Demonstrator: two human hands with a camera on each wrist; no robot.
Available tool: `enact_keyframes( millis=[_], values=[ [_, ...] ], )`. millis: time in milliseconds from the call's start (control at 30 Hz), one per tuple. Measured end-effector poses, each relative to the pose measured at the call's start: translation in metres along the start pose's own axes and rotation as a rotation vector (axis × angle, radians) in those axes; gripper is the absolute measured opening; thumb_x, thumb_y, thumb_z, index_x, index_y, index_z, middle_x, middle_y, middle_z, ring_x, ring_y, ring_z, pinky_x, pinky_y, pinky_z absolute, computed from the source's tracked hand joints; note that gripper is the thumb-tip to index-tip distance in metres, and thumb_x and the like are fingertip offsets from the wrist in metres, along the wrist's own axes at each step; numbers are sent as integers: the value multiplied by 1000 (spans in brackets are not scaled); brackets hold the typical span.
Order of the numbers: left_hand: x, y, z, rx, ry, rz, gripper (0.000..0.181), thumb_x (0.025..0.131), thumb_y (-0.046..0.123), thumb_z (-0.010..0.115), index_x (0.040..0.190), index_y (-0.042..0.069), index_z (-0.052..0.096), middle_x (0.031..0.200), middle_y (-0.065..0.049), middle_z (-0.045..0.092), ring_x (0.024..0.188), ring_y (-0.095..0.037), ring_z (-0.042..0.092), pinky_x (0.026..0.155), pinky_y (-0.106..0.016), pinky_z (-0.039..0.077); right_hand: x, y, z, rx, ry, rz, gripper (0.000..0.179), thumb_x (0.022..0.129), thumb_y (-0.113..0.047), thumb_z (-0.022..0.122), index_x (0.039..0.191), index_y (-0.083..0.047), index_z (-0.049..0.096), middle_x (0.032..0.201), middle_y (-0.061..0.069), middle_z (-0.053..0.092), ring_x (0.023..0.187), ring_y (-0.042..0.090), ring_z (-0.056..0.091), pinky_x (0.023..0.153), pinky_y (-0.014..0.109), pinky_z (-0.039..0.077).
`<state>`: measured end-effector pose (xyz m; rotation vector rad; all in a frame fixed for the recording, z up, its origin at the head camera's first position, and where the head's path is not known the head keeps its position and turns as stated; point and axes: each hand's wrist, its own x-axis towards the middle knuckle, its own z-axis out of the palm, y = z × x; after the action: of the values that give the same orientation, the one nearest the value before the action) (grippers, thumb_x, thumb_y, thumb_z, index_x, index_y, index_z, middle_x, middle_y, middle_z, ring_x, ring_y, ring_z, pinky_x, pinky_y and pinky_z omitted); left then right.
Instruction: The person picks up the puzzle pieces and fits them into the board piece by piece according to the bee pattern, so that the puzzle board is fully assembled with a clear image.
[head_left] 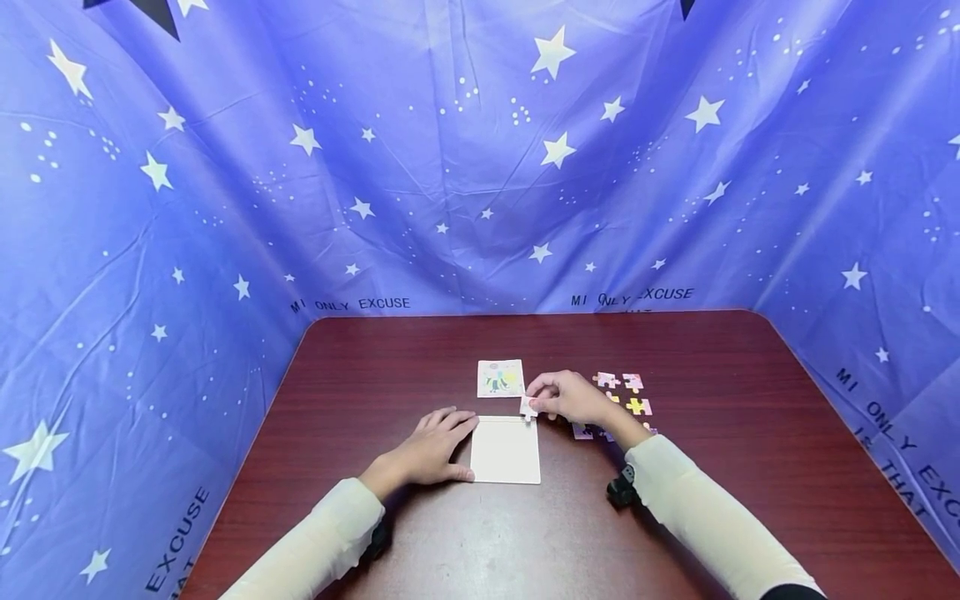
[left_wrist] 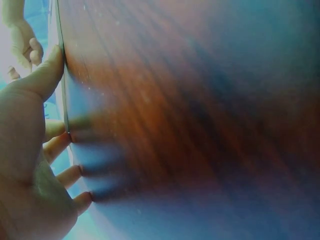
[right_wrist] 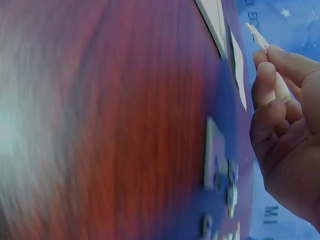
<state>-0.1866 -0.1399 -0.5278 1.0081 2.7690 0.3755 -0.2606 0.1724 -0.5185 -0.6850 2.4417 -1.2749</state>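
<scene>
My right hand (head_left: 573, 398) pinches a pale pink jigsaw puzzle piece (head_left: 528, 407) between thumb and fingers, above the top right corner of a white square puzzle board (head_left: 506, 454). In the right wrist view the piece (right_wrist: 257, 37) appears edge-on at the fingertips, off the table. My left hand (head_left: 433, 446) rests at the board's left edge, fingers spread, with the thumb near the lower left corner and a fingertip at the upper left. The left wrist view shows that thumb and fingertips (left_wrist: 70, 176) against the board's edge and the table.
A square picture card (head_left: 500, 379) with a colourful drawing lies just beyond the board. Several loose puzzle pieces (head_left: 637, 407) lie to the right, partly hidden behind my right hand and forearm. Star-patterned blue cloth (head_left: 450, 167) hangs around the dark red wooden table (head_left: 360, 367).
</scene>
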Motion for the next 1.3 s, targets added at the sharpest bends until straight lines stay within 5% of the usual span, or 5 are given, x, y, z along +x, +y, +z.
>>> enact_keyframes(
  millis=[167, 433, 833, 1300],
  values=[
    [0, 1, 0, -1, -9, -4, 94, 85, 59, 72, 157, 10, 38, 159, -9, 42, 147, -42, 35, 118, -62, 31, 3, -7, 16, 0, -36, 11, 9, 95, -20, 73, 102, -15, 74, 71, 3, 71, 57, 14, 61, 45, 22, 43],
    [1, -2, 2, -8, -4, -7, 95, 84, 59, 73, 157, 10, 38, 159, -9, 42, 147, -42, 35, 117, -63, 31, 10, -20, 34, -17, -84, 13, 8, 94, -18, 73, 101, -16, 75, 68, 0, 70, 52, 11, 61, 49, 22, 47],
    [1, -1, 3, -27, 11, -13, 96, 82, 59, 75, 156, 8, 41, 158, -9, 44, 146, -43, 36, 117, -63, 31, 19, -32, 57, -63, -125, 22, 6, 93, -20, 74, 99, -17, 74, 66, -7, 70, 47, 6, 59, 44, 18, 39],
    [2, -1, 4, -31, 3, -12, 96, 83, 59, 74, 157, 9, 39, 159, -8, 42, 147, -43, 34, 117, -64, 30, 25, -37, 72, -172, -19, 54, 4, 91, -20, 73, 89, -17, 74, 53, -9, 59, 43, 4, 56, 44, 19, 39]
  ],
)
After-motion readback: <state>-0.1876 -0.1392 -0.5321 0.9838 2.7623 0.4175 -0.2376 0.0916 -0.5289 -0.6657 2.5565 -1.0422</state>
